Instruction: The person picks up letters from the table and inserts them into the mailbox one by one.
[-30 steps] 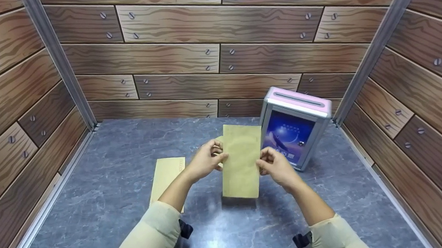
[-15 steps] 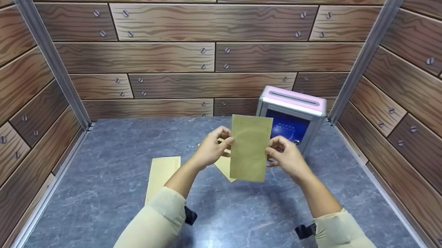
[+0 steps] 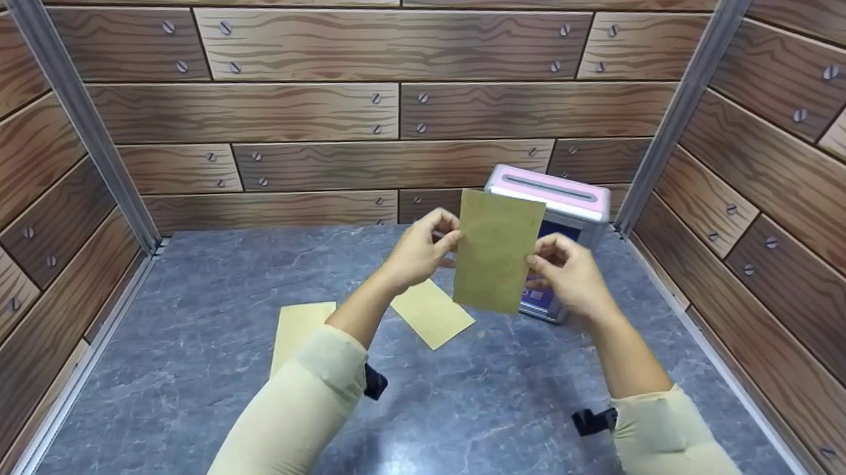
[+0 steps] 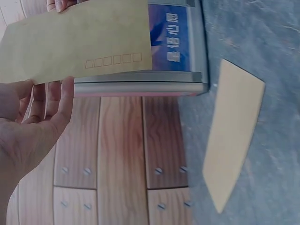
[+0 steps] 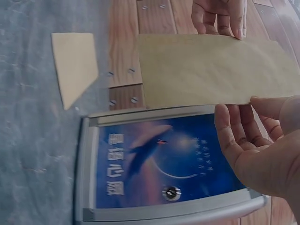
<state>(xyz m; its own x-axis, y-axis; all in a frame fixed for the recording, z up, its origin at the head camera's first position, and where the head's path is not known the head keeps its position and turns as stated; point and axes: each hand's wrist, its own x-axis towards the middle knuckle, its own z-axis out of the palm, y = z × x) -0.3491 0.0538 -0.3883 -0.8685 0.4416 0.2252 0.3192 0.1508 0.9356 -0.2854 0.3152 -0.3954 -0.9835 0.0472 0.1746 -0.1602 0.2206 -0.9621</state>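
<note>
A tan paper envelope (image 3: 499, 252) is held up off the table between both hands, in front of a slotted box (image 3: 554, 192). My left hand (image 3: 423, 248) pinches its left long edge between thumb and fingers. At the opposite edge, my right hand (image 3: 571, 274) pinches it the same way. The left wrist view shows a row of small printed squares on one face of the envelope (image 4: 93, 42). The box has a pink top with a long slot, and its blue front with a keyhole lock (image 5: 171, 192) shows in the right wrist view.
A second envelope (image 3: 433, 315) lies flat on the grey marbled table (image 3: 473, 406), just left of the box. Another envelope (image 3: 300, 332) lies farther left, partly under the left forearm. Wood-patterned walls (image 3: 303, 114) enclose the back and sides.
Both hands have raised the envelope and carried it right and away, so it now overlaps the box in the head view. The flat envelope behind it has come into sight.
</note>
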